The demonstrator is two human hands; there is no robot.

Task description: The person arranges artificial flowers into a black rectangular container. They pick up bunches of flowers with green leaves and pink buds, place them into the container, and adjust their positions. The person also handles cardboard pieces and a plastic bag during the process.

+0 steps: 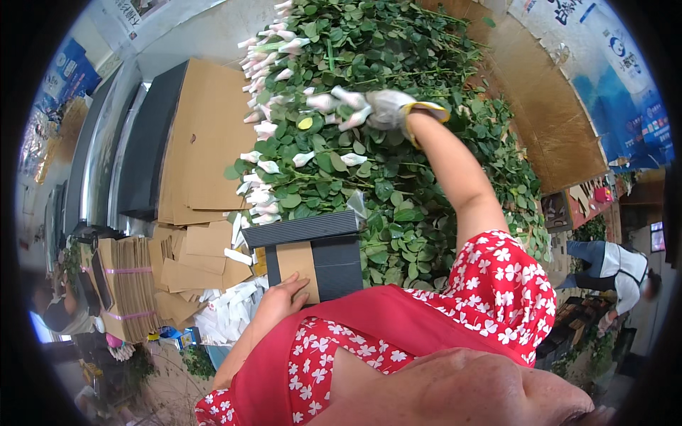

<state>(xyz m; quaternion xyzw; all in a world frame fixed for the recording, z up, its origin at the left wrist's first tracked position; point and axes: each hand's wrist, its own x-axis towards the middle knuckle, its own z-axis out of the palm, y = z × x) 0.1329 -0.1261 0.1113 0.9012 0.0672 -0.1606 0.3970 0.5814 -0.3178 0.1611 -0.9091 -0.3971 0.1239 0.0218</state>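
My right hand, in a grey-white glove with a yellow cuff, is closed around several rose stems just behind their buds. White net-like sleeves cover these rosebuds; the glove is slightly blurred. Beneath it spreads a large heap of leafy rose stems, with sleeved buds lined up along its left side. My bare left hand rests flat, fingers stretched, on a brown cardboard strip. That strip lies across a black corrugated sheet close to my body, whose ridged far flap stands up.
Black and brown cardboard sheets lean at the left. Tied cardboard bundles, loose brown pieces and a pile of white sleeves lie nearer. A brown board edges the heap at right. Another person stands farther right.
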